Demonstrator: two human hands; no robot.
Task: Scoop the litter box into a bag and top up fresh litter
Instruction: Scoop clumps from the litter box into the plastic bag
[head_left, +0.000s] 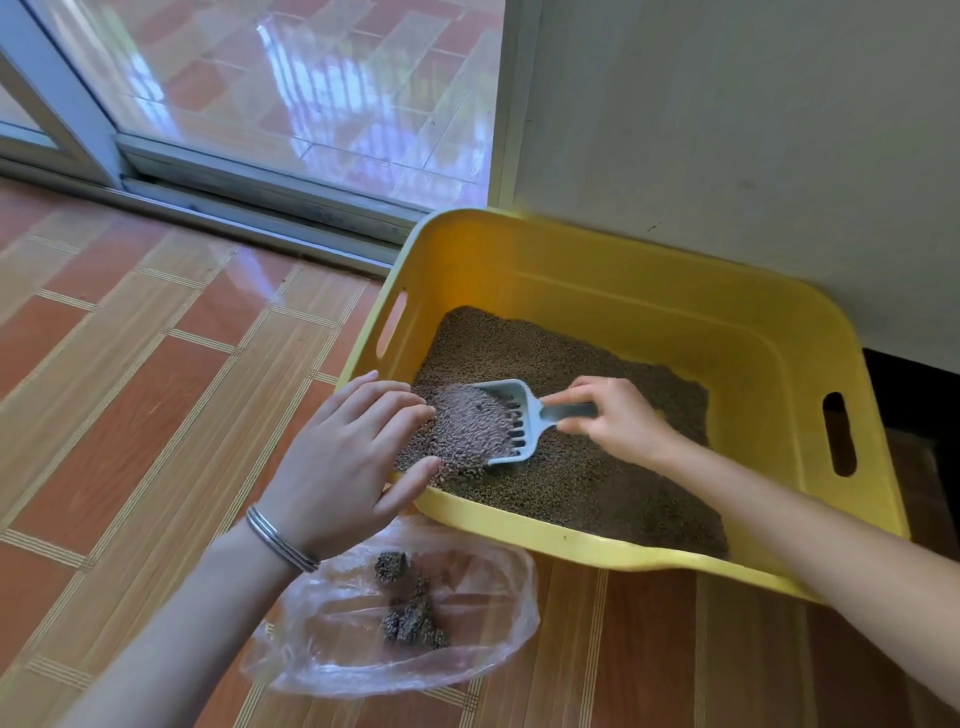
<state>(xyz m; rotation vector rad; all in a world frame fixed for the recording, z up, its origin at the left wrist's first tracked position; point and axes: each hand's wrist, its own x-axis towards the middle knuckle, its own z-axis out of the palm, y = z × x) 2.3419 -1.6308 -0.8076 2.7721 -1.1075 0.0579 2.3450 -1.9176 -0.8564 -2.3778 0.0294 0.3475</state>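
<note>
A yellow litter box (639, 283) with brown litter (597, 483) stands on the floor against the wall. My right hand (618, 421) grips the handle of a pale blue slotted scoop (522, 441), which is heaped with litter at the box's near left corner. My left hand (348, 457) hovers flat at the scoop's front edge, fingers apart over the box's left rim, holding nothing. A clear plastic bag (467, 644) lies on the floor in front of the box with several dark clumps (410, 618) inside.
The floor is orange tile (156, 395). A sliding glass door with a metal track (249, 202) runs along the back left. A pale wall (753, 130) stands right behind the box. A dark gap (914, 395) shows at the right of the box.
</note>
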